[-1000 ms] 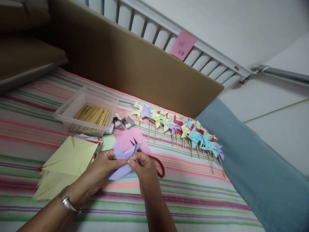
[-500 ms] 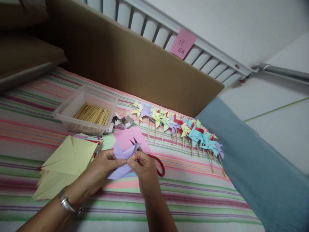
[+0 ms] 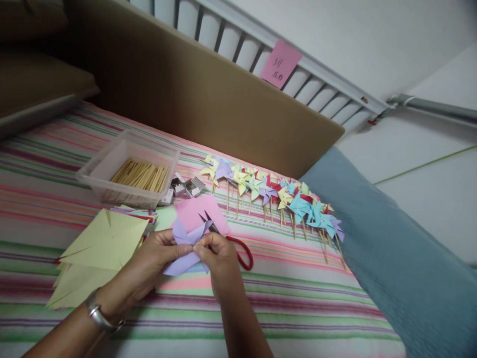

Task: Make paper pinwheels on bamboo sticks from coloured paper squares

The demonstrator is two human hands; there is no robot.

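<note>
1. A stack of yellow paper (image 3: pixel 100 248) lies at my left on the striped bed (image 3: pixel 298 298).
2. Behind it stands a clear box (image 3: pixel 128 171) with wooden sticks (image 3: pixel 139 175) inside.
3. My left hand (image 3: pixel 149 266) pinches the purple paper (image 3: pixel 182 248) closed between its fingers, just above the bed.
4. My right hand (image 3: pixel 219 258) grips the same paper at its middle.
5. Red scissors (image 3: pixel 238 251) lie just beside my right hand.
6. Finished pinwheels (image 3: pixel 276 196) lie in a row further right.
</note>
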